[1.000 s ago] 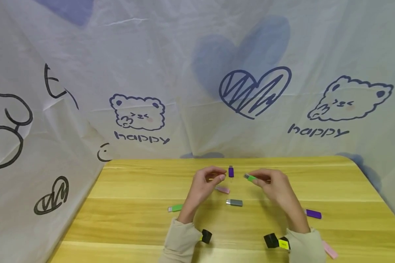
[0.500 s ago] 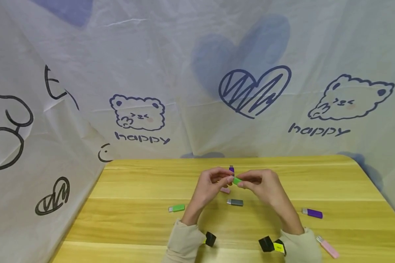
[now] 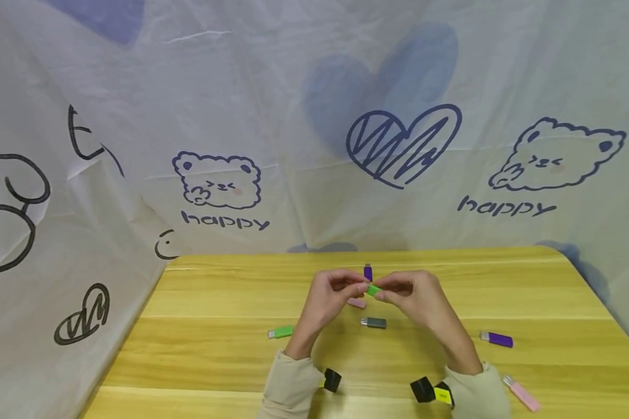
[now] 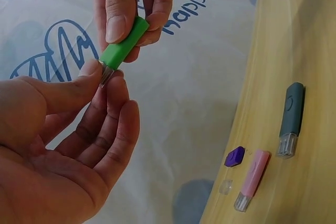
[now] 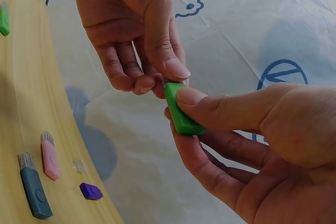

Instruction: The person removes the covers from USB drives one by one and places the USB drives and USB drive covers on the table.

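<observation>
Behind your desk (image 3: 230,349) hangs a white cloth with bears and hearts. Your hands meet above the middle: the right hand (image 3: 419,299) pinches the green USB stick (image 3: 374,289), and the left hand (image 3: 329,297) pinches its metal plug end. I judge the capping unfinished. Other sticks lie below: grey (image 3: 374,322), pink (image 3: 355,302), and a purple cap (image 3: 368,272).
</observation>
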`<state>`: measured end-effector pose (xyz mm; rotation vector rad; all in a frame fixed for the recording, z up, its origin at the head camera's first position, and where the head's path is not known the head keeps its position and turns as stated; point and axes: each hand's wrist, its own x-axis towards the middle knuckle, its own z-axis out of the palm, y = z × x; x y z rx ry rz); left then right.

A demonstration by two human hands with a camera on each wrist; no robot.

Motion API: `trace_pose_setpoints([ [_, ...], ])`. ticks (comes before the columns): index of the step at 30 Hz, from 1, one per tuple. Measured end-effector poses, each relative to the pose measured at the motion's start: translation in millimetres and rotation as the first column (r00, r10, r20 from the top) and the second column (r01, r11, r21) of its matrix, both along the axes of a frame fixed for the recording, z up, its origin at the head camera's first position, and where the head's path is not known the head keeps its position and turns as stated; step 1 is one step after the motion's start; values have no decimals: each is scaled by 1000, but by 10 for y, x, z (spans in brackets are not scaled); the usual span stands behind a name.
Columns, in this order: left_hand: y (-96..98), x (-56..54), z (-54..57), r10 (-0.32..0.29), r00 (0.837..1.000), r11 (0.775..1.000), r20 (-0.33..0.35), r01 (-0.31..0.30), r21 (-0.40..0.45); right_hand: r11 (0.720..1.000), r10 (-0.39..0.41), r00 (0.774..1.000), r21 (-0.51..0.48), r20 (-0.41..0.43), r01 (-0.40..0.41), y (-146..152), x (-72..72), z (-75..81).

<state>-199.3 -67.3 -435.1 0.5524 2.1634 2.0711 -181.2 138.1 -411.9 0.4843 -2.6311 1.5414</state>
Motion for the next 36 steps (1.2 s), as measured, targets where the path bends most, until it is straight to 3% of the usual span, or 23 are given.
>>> trace_pose_setpoints([
  [3, -42, -13, 17, 35, 999, 999, -35, -36, -40, 999, -6, 1000, 33, 13, 6, 46, 1, 19],
  [9, -274, -26, 87, 193, 976, 978, -99, -199, -56, 994, -77, 997, 86, 30, 74, 268, 26, 41],
  [16, -326, -78, 88, 179, 980, 980, -83, -185, -75, 993, -72, 996, 95, 45, 67, 344, -1, 5],
  [22, -319, -65, 57, 181, 981, 979, -68, -187, -85, 983, -151, 983, 118, 103, 138, 368, -88, -110],
  [28, -335, -35, 16, 199, 979, 970, -49, -204, -129, 977, -214, 960, 53, 181, 208, 417, -350, -298],
  [32, -336, -47, 21, 213, 975, 965, -58, -219, -147, 963, -265, 925, 30, 272, 267, 415, -618, -377],
  [36, -310, -73, 43, 216, 974, 961, -71, -225, -161, 950, -309, 892, 69, 331, 304, 420, -817, -439],
])
